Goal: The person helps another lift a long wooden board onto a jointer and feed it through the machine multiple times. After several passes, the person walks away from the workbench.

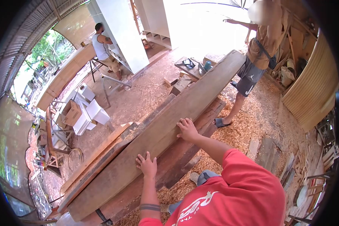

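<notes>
A long, wide wooden plank point(158, 132) lies diagonally across the view on top of other timber. My left hand point(147, 165) rests on its near edge with the fingers spread. Farther along the same edge, my right hand point(187, 129) lies on the plank, fingers apart, holding nothing. Beneath and beside the plank on my side is a reddish-brown board point(165, 162). Narrower boards point(101, 158) run along the plank's far side. A dark strap or clamp point(101, 216) shows near the plank's lower left end.
A person point(258, 49) stands near the plank's far end, one arm stretched out. Another person point(101, 47) works at a tall white cabinet point(120, 34). White boxes point(86, 113), a small tool table point(188, 69), wood shavings point(241, 132) and a curved slatted panel point(312, 86) are around.
</notes>
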Tool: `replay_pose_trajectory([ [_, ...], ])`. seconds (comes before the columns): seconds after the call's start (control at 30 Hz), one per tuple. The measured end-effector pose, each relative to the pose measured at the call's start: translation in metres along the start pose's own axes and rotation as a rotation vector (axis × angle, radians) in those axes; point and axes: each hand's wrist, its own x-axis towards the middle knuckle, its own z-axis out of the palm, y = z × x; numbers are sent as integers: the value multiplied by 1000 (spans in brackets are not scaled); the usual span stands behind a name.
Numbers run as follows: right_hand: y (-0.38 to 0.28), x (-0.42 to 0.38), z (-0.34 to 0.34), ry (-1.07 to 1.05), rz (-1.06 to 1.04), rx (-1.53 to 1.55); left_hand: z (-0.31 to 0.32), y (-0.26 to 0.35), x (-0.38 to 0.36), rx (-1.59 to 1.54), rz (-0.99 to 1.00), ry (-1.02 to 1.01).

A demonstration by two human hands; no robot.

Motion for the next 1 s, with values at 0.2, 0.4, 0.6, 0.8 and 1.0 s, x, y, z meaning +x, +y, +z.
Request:
replay_pose_trajectory([
  [0.2,-1,-1,-1,-15,-1,-41,1,0,-1,-2,5,15],
  [0.4,-2,-2,-4,3,-15,-22,6,-6,-2,-31,5,-13],
  [0.6,-11,0,-4,-44,-15,-7,7,-15,-2,-25,-30,26],
  [0.8,-50,0,5,-35,-103,-9,-2,-52,-4,-62,-103,71],
  [1.0,-103,-8,19,-59,-211,0,-10,-106,-13,-91,-171,111],
])
